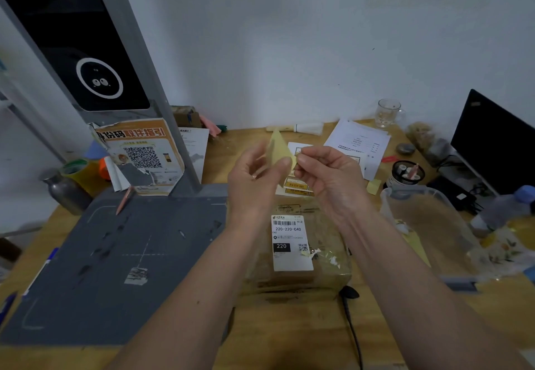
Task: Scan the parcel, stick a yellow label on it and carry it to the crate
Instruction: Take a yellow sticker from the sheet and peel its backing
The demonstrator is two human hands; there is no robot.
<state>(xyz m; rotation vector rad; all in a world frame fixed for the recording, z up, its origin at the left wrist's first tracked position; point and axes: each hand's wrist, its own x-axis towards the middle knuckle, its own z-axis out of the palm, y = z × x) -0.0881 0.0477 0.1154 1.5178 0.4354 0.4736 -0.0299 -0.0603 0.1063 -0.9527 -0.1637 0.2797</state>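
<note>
A brown cardboard parcel wrapped in clear tape lies on the wooden table between my forearms, a white shipping label facing up. Above it my left hand holds a pale yellow label sheet upright. My right hand pinches the sheet's right edge between thumb and forefinger, where a small corner curls away. A sheet of yellow stickers lies flat on the table behind my hands. The scanner stand with its dark screen rises at the left over a grey scanning mat.
A clear plastic crate stands to the right of the parcel. Behind it are a dark pen pot, a monitor, a glass mug and printed papers. A black cable runs off the near edge. A metal flask stands far left.
</note>
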